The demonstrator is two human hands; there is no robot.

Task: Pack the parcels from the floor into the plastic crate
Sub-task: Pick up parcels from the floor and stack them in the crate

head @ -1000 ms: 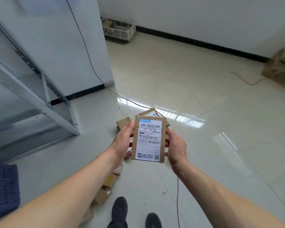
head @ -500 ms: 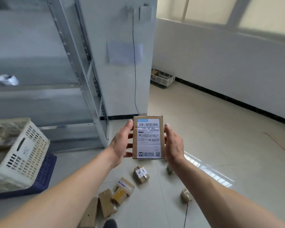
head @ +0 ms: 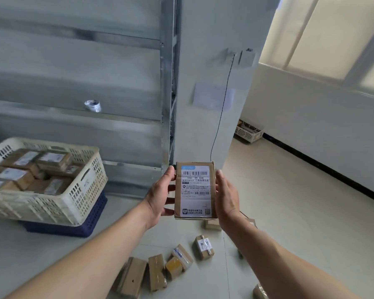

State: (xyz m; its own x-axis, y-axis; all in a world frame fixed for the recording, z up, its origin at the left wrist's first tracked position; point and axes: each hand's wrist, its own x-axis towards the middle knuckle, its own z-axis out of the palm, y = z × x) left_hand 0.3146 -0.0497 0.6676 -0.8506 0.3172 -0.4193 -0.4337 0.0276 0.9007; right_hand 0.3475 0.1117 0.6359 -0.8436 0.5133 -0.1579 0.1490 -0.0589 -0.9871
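A flat cardboard parcel, label facing the camera, is held upright above the floor, near centre. The left hand grips its left edge, thumb on the front and fingers curled behind. The right hand grips the right edge the same way. The plastic crate, cream and already holding parcels, sits at left on a blue crate. Loose parcels lie on the floor below the hands
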